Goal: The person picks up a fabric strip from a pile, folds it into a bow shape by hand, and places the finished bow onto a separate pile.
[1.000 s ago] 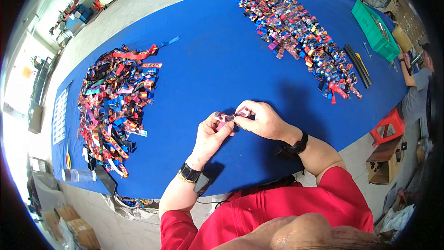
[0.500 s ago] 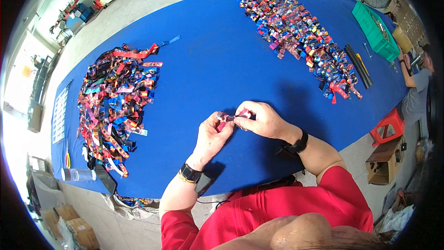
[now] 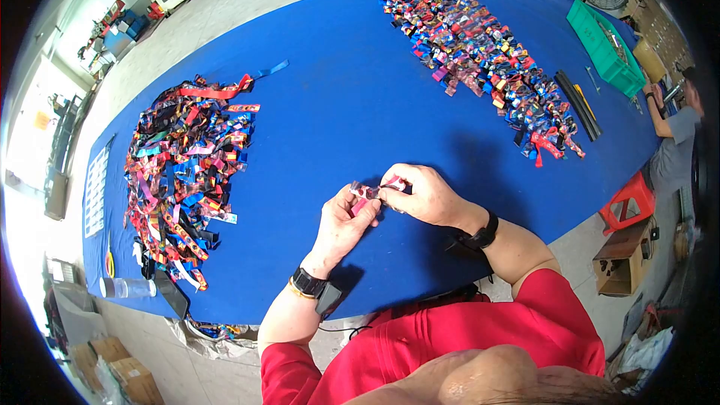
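A person in a red top works a short patterned ribbon (image 3: 364,192) between both hands above the near edge of a blue-covered surface (image 3: 337,105). The left hand (image 3: 341,223), a watch (image 3: 307,281) on its wrist, is closed on one end of the ribbon, while the right hand (image 3: 425,196), with a black band (image 3: 480,237) on its wrist, pinches the other end with fingers curled tight. The ribbon sits between the two hands, just above the cloth. To the left lies a broad pile of loose ribbons (image 3: 184,172); across the surface to the right, well apart, lies a long heap of folded pieces (image 3: 480,60). Dark strips (image 3: 577,105) lie beside that heap, near a green crate (image 3: 604,49). A clear bottle (image 3: 127,287) lies at the near left corner. At the far right edge a co-worker (image 3: 679,131) stands beside a red stool (image 3: 630,206).
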A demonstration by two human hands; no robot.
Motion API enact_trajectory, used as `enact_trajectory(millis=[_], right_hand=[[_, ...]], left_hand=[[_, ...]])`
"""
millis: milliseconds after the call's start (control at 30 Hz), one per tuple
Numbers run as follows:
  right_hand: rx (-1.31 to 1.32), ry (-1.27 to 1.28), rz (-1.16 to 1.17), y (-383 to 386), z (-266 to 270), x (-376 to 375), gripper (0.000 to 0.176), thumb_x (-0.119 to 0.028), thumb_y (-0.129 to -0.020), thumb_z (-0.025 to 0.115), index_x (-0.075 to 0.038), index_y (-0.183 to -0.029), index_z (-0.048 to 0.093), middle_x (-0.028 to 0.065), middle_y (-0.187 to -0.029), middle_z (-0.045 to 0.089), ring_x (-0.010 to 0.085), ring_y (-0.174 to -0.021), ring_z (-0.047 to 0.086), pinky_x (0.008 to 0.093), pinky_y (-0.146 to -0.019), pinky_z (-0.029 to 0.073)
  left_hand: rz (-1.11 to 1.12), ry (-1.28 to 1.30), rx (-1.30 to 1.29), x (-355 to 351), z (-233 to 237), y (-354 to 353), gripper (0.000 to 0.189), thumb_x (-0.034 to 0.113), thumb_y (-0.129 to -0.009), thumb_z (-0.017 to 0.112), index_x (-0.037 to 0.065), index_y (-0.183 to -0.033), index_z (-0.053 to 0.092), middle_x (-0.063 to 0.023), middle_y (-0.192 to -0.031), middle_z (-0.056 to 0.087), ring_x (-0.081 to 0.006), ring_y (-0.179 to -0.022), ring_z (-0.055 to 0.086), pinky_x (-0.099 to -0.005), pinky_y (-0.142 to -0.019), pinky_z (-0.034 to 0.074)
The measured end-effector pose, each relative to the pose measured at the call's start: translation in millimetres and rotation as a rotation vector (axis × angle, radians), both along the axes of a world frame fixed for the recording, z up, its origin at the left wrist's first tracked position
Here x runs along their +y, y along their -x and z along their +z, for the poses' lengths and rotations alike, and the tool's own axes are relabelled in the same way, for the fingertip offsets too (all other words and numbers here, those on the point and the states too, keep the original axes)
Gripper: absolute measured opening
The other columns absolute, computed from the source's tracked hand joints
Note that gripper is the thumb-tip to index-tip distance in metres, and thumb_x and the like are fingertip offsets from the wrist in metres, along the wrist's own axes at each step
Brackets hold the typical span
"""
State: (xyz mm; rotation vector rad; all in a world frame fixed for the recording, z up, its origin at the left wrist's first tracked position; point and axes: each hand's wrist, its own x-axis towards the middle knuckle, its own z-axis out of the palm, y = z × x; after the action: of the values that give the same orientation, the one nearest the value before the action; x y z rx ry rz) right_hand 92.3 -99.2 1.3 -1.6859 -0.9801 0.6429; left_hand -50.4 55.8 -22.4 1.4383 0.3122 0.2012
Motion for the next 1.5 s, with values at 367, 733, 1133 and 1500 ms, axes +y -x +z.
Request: enact_trajectory(millis=[367,733,1133,1500], right_hand=[[0.026,-0.036,0.026,2,7,0,0.015,-0.014,-0.095,0.067,0.001,-0.096,0.065,0.01,-0.077,0.073,0.0166,-0.07,0.07,0.0333,-0.066,0.054],[-0.071,-0.048,0.025,2,-2,0,0.014,-0.013,-0.093,0.068,0.0,-0.095,0.065,0.0138,-0.077,0.071,0.0222,-0.069,0.07,0.0362,-0.064,0.054],[-0.291,-0.118,0.012,3,-1,-2,0.012,-0.011,-0.092,0.07,-0.002,-0.095,0.063,0.0143,-0.08,0.068,0.0273,-0.071,0.069,0.038,-0.065,0.054],[-0.145,-0.1,-0.004,5,0,-1,0.013,-0.013,-0.094,0.068,-0.001,-0.096,0.063,0.014,-0.08,0.071,0.0265,-0.073,0.072,0.0376,-0.068,0.055]], left_hand=[[-0.066,0.033,-0.007,0,0,-2,0.011,0.012,-0.105,0.06,0.003,-0.11,0.065,-0.0041,-0.09,0.072,-0.0076,-0.07,0.063,-0.0224,-0.065,0.051],[-0.041,-0.005,0.033,0,1,-1,0.011,0.013,-0.106,0.059,0.003,-0.106,0.064,-0.0024,-0.083,0.071,-0.0064,-0.066,0.063,-0.0221,-0.062,0.051],[-0.032,0.032,0.024,-2,0,-2,0.01,0.011,-0.105,0.06,0.001,-0.105,0.064,-0.0042,-0.082,0.071,-0.0081,-0.066,0.064,-0.0232,-0.063,0.052],[-0.077,0.018,0.011,1,1,-2,0.017,0.014,-0.107,0.056,0.0,-0.111,0.064,-0.008,-0.088,0.072,-0.0127,-0.072,0.067,-0.0278,-0.07,0.056]])
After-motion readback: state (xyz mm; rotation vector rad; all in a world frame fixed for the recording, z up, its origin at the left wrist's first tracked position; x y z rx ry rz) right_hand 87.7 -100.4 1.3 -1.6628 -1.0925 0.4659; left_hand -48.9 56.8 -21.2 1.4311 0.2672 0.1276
